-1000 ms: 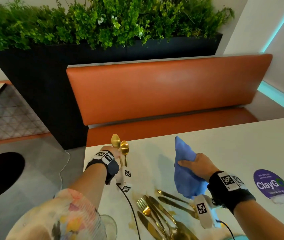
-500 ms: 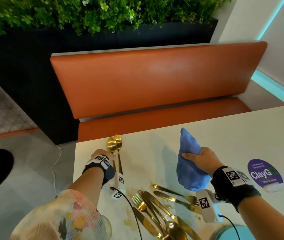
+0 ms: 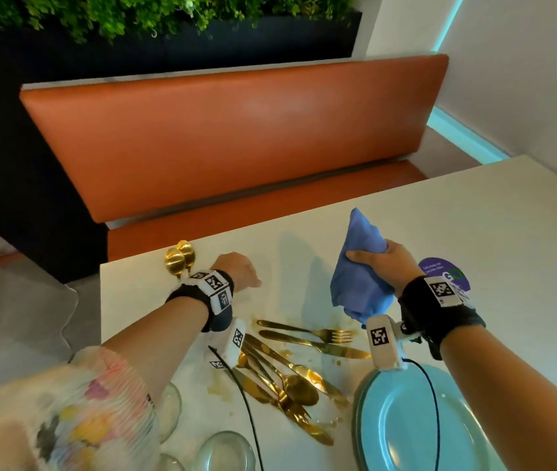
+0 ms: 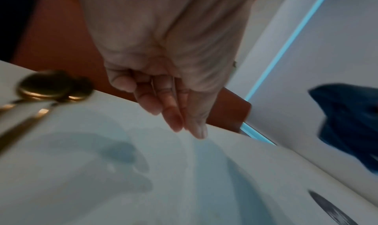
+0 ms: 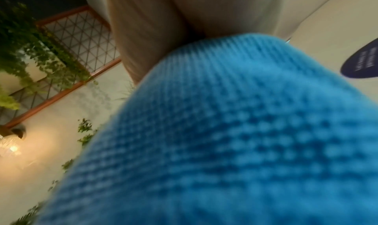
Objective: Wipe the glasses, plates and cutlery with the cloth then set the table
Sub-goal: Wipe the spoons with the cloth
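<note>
White desk [image 3: 474,232] under you, stained brown near the middle, and nearest to you sit the clear glasses [image 3: 226,450] at the bottom edge beside your patterned sleeve [image 3: 76,416]. Just right of them lies the stack of teal plates [image 3: 406,433], with your right forearm crossing above its rim. Between glasses and plates you've got the pile of gold cutlery [image 3: 290,385], handles crossing every which way, and a fork [image 3: 307,331] and knife [image 3: 318,345] lying side by side just beyond it, next to the stain. Now your hands: your right hand [image 3: 384,266] has its fingers curled round the blue cloth [image 3: 358,277], bunched and lifted off the desk, one corner pointing up and the rest hanging down; the right wrist view is nearly all blue weave [image 5: 235,131]. Your left hand [image 3: 238,270] hovers low over the desk, holding nothing, fingers [image 4: 174,115] loosely extended and close together, pointing down at the surface. Just left of that wrist lie two gold spoons [image 3: 180,260], bowls overlapping near the desk's far left corner, apart from your fingers. A purple round sticker [image 3: 440,270] peeks out behind your right wrist. Beyond the desk edge runs the orange bench seat [image 3: 236,147], then the dark planter with green foliage [image 3: 151,11] on top.
</note>
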{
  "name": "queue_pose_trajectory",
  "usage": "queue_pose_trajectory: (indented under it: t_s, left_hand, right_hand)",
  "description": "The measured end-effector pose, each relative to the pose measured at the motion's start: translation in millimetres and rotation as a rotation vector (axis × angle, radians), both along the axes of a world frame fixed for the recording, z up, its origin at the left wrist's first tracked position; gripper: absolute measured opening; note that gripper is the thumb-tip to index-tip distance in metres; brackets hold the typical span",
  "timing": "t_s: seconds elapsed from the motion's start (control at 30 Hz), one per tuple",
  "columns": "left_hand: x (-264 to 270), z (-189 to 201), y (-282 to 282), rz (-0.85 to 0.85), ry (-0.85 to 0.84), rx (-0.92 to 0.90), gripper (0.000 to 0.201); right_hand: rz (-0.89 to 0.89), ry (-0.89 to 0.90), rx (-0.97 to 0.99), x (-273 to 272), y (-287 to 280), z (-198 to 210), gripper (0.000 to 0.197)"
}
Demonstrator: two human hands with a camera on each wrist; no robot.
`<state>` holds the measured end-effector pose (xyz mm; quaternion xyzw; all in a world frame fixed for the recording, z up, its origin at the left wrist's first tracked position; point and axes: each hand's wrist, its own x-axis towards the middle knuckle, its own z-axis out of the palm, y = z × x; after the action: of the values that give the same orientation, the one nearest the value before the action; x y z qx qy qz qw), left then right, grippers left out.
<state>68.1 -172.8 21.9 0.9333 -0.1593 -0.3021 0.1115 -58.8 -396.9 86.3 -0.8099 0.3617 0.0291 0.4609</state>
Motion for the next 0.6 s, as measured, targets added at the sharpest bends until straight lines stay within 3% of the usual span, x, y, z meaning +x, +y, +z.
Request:
queue_pose_trajectory:
  t_s: [0.17,0.33,0.6]
  left_hand:
    - [-62,-7,-50,-0.311,0.105,0.092,0.036]
    - [-102,-25,-61,-0.663,-0.036,0.387,0.019]
    - [-112,-25,-44,-0.831,-0.125,0.528,0.017]
  right_hand:
    - [-0.071,-0.024,0.033,-37,-20,-1,0.038]
    - [-0.08,0.008,0.023,-68,-33,-9,0.036]
    - [-0.042,0.021,0.004,-90,-36,-20,0.029]
